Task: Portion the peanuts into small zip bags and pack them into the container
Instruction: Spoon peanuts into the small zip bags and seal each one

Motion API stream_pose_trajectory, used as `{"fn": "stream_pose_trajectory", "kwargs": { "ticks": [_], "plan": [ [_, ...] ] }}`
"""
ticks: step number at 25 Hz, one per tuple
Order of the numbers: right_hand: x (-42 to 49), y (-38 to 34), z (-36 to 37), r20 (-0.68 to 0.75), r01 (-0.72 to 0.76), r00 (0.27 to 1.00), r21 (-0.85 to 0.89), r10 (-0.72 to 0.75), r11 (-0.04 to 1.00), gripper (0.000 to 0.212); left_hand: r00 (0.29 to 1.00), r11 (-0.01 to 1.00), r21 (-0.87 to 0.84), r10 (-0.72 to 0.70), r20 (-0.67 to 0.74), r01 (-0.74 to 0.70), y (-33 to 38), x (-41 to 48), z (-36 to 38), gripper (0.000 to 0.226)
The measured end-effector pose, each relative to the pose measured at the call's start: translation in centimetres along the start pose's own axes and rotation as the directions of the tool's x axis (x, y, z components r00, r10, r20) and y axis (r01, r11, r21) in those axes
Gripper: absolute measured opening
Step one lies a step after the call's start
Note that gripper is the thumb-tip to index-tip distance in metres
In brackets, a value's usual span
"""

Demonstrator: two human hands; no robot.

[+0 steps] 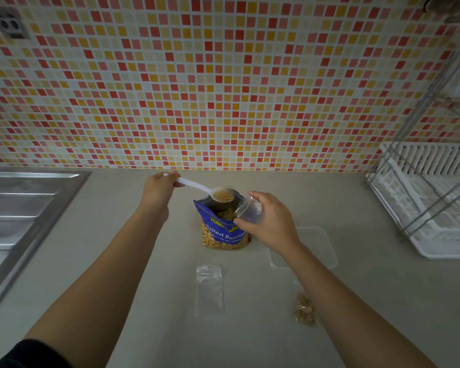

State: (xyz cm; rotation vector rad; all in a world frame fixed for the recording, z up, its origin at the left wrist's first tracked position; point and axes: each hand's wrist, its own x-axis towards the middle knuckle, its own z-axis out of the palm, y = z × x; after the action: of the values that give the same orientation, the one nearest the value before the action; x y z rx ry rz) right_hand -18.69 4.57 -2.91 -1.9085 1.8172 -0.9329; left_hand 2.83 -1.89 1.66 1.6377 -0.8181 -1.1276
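Left hand [158, 189] pinches the spoon [197, 185] handle, its peanut-loaded bowl over the open peanut bag [223, 229]. Right hand [271, 221] grips a tilted clear cup [250, 209] beside the bowl, covering part of the bag mouth. Container [319, 243] sits right of that wrist. Empty zip bag [209, 288] lies between the forearms, filled zip bag [304, 309] beside the right forearm. Sink [24, 208] far left, rack [422, 208] far right.

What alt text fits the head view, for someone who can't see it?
The left hand holds a white spoon loaded with peanuts over the open blue peanut bag, while the right hand holds a small clear zip bag beside it. On the counter nearer the person lie an empty zip bag, a filled zip bag and a clear container.
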Motion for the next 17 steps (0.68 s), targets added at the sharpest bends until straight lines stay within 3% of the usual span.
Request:
{"fn": "stream_pose_trajectory", "kwargs": {
  "ticks": [4,7,8,10,12,15,17],
  "plan": [
    [0.3,-1.4,0.8,-0.006,-0.013,1.0,0.123,0.014,0.992,0.066,0.997,0.996,0.045,0.074,0.033,-0.076,2.0,-0.8,0.2,0.021],
    [0.2,-2.1,1.3,-0.035,-0.035,0.998,0.208,0.043,0.978,0.064,0.97,0.959,0.148,0.231,0.077,-0.24,3.3,-2.5,0.9,0.027],
    [0.2,-2.2,1.4,-0.055,-0.041,0.997,0.228,0.055,0.973,0.064,0.94,0.922,0.189,0.323,0.111,-0.339,3.7,-3.3,1.2,0.028],
    [0.2,-2.6,1.5,-0.089,-0.044,0.993,0.277,0.071,0.96,0.063,0.818,0.746,0.337,0.53,0.221,-0.575,4.1,-4.8,1.8,0.026],
    [0.2,-2.8,1.5,-0.113,-0.03,0.991,0.334,0.071,0.942,0.06,0.715,0.581,0.424,0.623,0.317,-0.694,4.3,-5.6,2.3,0.027],
    [0.2,-2.8,1.4,-0.113,-0.04,0.989,0.441,0.1,0.897,0.053,0.746,0.654,0.36,0.568,0.347,-0.665,5.0,-5.7,2.3,0.027],
    [0.2,-2.7,1.1,-0.106,-0.062,0.986,0.497,0.132,0.865,0.052,0.668,0.553,0.375,0.627,0.4,-0.744,5.3,-5.7,1.9,0.028]
  ]
}}
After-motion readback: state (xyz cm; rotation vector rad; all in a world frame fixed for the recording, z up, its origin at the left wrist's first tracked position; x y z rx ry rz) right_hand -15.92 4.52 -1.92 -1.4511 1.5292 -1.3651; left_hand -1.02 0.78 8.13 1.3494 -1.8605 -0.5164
